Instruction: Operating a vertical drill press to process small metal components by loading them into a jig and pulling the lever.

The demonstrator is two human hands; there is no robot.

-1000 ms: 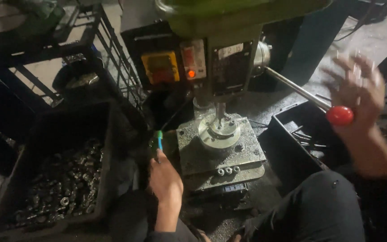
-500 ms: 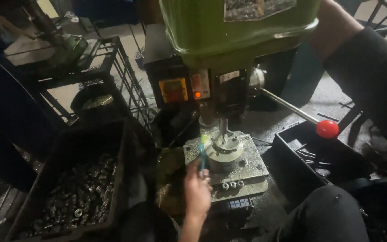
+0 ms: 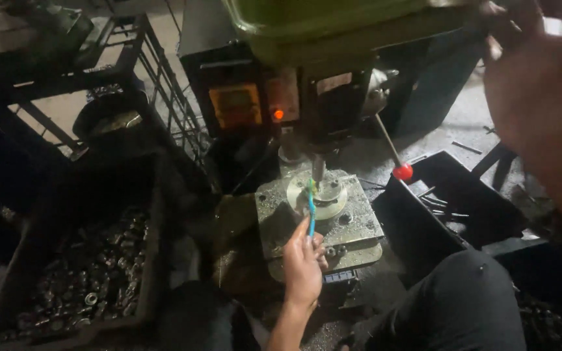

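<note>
A green drill press (image 3: 333,26) stands over a square metal table (image 3: 320,221) that carries a round fixture (image 3: 323,195). My left hand (image 3: 304,266) holds a thin blue-green stick (image 3: 311,211) whose tip reaches the round fixture under the spindle. My right hand (image 3: 541,97) is raised close to the camera at the upper right, blurred, off the lever. The feed lever with its red knob (image 3: 402,171) hangs down to the right of the spindle.
A black crate (image 3: 66,273) of small metal nuts sits at the left. Another black tray (image 3: 463,208) with thin rods lies at the right. A wire rack (image 3: 99,84) stands behind the crate. My dark trouser knee (image 3: 463,299) is at the lower right.
My left hand brought the stick from the table's left edge onto the round fixture. My right hand left the red knob and rose toward the camera; the lever swung down.
</note>
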